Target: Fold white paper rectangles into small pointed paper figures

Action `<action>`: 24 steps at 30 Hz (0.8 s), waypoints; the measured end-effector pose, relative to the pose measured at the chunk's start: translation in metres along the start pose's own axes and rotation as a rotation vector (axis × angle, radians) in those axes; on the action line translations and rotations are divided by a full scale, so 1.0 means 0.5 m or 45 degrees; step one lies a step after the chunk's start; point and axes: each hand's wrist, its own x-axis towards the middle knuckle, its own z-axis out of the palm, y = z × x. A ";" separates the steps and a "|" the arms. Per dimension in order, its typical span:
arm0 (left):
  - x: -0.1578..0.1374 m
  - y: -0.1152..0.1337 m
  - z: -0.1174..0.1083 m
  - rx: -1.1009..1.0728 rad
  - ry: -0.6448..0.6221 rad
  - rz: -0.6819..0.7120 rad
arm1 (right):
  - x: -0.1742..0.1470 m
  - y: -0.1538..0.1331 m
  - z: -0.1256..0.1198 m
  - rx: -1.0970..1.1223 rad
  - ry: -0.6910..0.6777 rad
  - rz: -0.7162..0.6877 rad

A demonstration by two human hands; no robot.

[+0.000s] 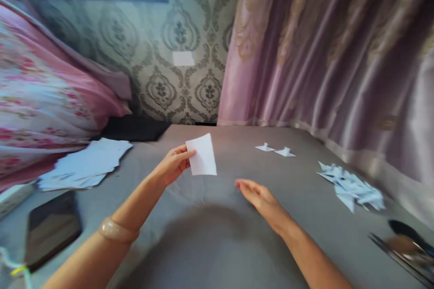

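Observation:
A small white sheet of paper (203, 156) is pinched at its left edge between the thumb and fingers of my left hand (176, 162). It is held up above the grey cloth surface (217, 226) and looks flat. To the right of the sheet, apart from it, my right hand (255, 193) hovers with fingers stretched out and nothing in them. Two folded paper boats (285, 151) stand farther back on the right. A heap of folded white paper pieces (352, 187) lies beyond my right hand. On the left is a stack of white paper sheets (84, 160).
A dark tablet-like device (52, 226) and a white power strip (15, 198) lie at the left. Behind the stack is a black flat item (135, 128). Blurred dark objects (407, 248) sit at lower right. A pink curtain (288, 45) and patterned wall (179, 22) border the surface.

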 end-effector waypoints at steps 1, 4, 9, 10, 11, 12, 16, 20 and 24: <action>-0.003 -0.021 0.032 -0.008 -0.105 -0.049 | 0.001 -0.021 -0.011 0.131 -0.014 -0.006; -0.014 -0.062 0.109 0.121 -0.305 -0.087 | 0.014 -0.055 -0.033 0.330 -0.097 -0.061; -0.031 -0.060 0.139 0.774 -0.341 0.680 | 0.029 -0.024 -0.032 -0.144 0.272 -0.444; -0.036 -0.060 0.130 0.948 -0.385 0.895 | 0.028 -0.011 -0.031 -0.343 0.338 -0.619; -0.041 -0.063 0.118 1.104 -0.402 1.057 | 0.026 0.002 -0.029 -0.541 0.367 -0.783; -0.048 -0.071 0.105 1.247 -0.428 1.167 | 0.023 0.016 -0.028 -0.720 0.359 -0.910; -0.078 -0.129 0.060 1.630 -0.612 1.155 | 0.010 0.066 -0.015 -1.054 0.141 -1.012; -0.089 -0.175 0.049 1.638 -0.650 0.865 | 0.000 0.089 0.000 -1.078 -0.041 -0.714; -0.086 -0.178 0.057 1.547 -0.568 0.732 | -0.010 0.087 0.003 -1.063 -0.031 -0.560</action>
